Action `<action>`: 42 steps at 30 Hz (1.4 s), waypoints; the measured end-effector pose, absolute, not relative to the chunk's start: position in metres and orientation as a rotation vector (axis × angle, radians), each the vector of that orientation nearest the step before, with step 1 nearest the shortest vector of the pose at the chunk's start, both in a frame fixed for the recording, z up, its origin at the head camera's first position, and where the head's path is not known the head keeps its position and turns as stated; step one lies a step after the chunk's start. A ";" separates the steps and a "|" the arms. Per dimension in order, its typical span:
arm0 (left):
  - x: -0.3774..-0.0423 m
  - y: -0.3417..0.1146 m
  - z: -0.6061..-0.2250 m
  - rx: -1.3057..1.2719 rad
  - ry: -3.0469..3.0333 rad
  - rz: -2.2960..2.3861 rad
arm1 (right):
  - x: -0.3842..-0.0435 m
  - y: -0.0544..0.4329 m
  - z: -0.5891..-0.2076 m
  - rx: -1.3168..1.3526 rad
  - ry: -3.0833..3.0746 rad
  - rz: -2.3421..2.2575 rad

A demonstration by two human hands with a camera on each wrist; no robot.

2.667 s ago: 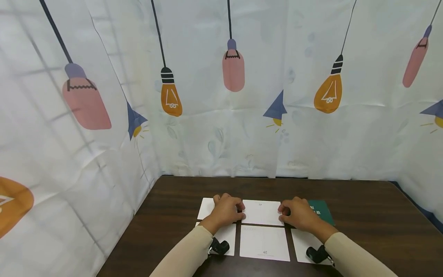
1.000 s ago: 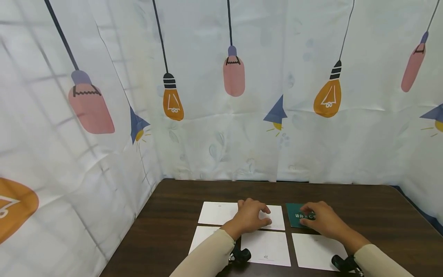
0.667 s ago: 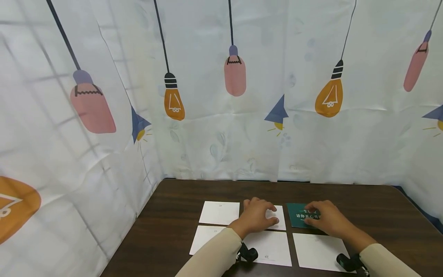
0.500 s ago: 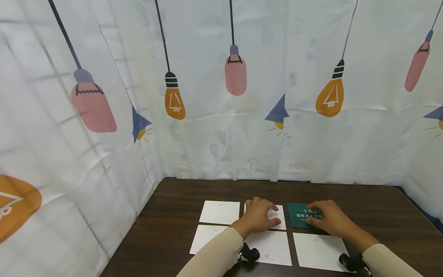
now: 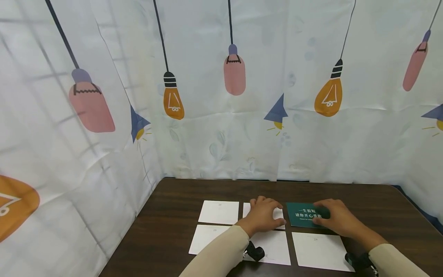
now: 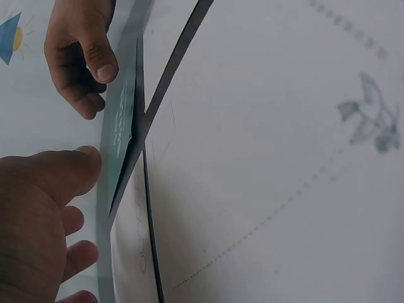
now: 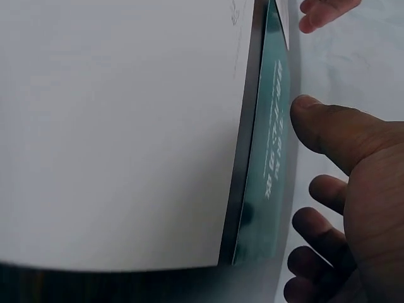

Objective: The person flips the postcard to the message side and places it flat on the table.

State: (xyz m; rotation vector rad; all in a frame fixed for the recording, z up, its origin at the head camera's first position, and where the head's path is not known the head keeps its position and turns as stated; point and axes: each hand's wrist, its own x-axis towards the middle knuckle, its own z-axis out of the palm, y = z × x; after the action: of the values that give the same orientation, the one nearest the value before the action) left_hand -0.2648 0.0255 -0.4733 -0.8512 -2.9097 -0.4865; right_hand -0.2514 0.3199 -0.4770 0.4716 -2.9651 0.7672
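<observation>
A green card with white lettering lies at the back right of a layout of white cards. My right hand is over its right part, thumb and fingers spread apart. In the right wrist view nothing sits between those fingers, beside the green card. Over the back middle white card is my left hand, covering most of it. The left wrist view shows the left hand with thumb and fingers parted and nothing held. Whether either hand touches a card, I cannot tell.
White cards lie at back left, front left, front middle and front right, narrow gaps between them. They are on a dark wooden table. A white curtain printed with lamps hangs behind it.
Both hands have moved right: the left from the gap between the back white cards to over the middle one, the right from that card's right edge onto the green card, now more exposed.
</observation>
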 end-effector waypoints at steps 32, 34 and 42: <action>-0.274 0.050 -0.467 -0.727 -3.047 -0.433 | -0.267 0.351 -0.468 0.544 -3.086 0.764; -0.275 0.050 -0.468 -0.715 -3.055 -0.430 | -0.268 0.352 -0.466 0.540 -3.100 0.758; -0.281 0.054 -0.470 -0.673 -3.072 -0.444 | -0.271 0.353 -0.464 0.495 -3.153 0.750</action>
State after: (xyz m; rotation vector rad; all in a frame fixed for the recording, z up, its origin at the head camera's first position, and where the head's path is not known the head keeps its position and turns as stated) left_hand -0.2813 0.0538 -0.4696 -0.6729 -3.0721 -0.4444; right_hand -0.2711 0.3534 -0.4643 0.4952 -3.1530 0.7496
